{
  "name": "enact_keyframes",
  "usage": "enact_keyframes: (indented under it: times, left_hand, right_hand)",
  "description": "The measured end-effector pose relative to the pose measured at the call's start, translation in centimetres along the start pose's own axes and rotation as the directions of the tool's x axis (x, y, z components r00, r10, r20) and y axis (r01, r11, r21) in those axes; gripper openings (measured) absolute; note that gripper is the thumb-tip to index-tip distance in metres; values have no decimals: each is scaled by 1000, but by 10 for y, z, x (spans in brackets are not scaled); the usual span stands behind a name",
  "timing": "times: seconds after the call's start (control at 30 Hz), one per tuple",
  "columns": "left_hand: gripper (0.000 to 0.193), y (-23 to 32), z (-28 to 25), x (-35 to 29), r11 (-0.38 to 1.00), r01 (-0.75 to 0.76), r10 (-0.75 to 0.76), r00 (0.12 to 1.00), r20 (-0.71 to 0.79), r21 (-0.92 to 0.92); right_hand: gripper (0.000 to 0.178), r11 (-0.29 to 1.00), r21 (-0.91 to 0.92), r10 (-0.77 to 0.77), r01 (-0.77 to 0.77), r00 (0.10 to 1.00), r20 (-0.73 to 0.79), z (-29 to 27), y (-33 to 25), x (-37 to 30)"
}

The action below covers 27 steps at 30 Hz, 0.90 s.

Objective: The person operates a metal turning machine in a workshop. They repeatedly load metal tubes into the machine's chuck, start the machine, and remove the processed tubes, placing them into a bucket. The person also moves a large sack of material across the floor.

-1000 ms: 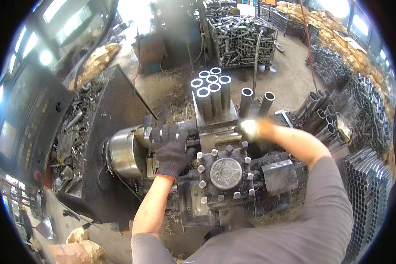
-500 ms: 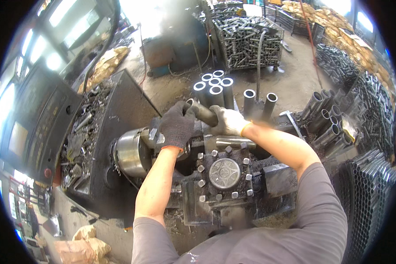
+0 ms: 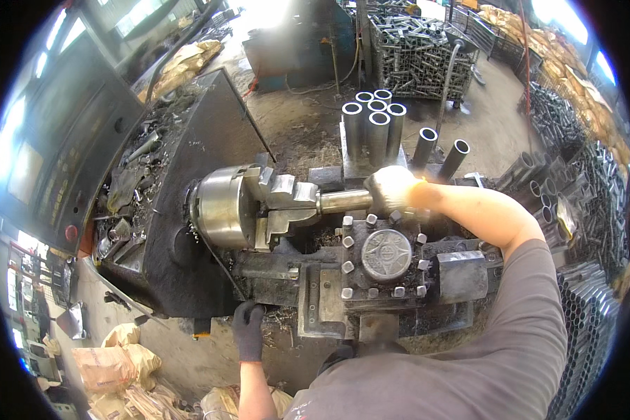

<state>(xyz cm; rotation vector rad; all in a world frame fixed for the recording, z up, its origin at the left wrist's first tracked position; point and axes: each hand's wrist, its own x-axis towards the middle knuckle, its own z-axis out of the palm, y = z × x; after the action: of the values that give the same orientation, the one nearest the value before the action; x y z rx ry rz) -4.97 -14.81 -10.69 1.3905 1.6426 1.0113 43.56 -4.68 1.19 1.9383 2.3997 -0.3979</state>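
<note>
My right hand (image 3: 392, 189), in a pale glove washed out by glare, is closed around the right end of a metal tube (image 3: 346, 201). The tube lies level, and its left end meets the stepped jaws (image 3: 291, 194) of the lathe chuck (image 3: 224, 208). My left hand (image 3: 248, 329), in a dark glove, is down at the machine's front edge. Its fingers are curled at the lower end of a thin lever rod (image 3: 222, 267) that slopes down from beside the chuck. In front of the tube sits the square tool post (image 3: 387, 255), ringed with bolts.
Several upright tubes (image 3: 379, 129) stand behind the lathe, with two more tubes (image 3: 425, 148) to their right. A chip-filled tray (image 3: 129, 182) is at left. Wire cages of metal parts (image 3: 420, 66) and stacked tubes (image 3: 586, 308) flank the right. Paper sacks (image 3: 112, 365) lie lower left.
Both hands held the tube tilted above the lathe; now my right hand alone holds it level at the chuck. My left hand has let go and dropped to the lever. The view has shifted.
</note>
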Motion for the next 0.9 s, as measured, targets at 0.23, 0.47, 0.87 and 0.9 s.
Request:
enact_keyframes:
  times: [0.23,0.47,0.87,0.9]
  left_hand:
    - [38,-165,-104,11,678,109,-505,787,-353,-727]
    - [61,-170,-154,32,529,190,-562,809,-174,-827]
    - [40,-202,-176,44,622,246,-514,845,-150,-743]
    - [39,-204,-174,42,632,239,-528,829,-184,-737]
  right_hand:
    - [40,978,185,-105,96,994,36,18,14,6]
    - [47,973,212,40,-93,970,241,-3,-35,46]
    - [54,957,284,-141,58,949,283,-15,-18,87]
    - [60,990,139,-50,2,941,336,-9,4,74]
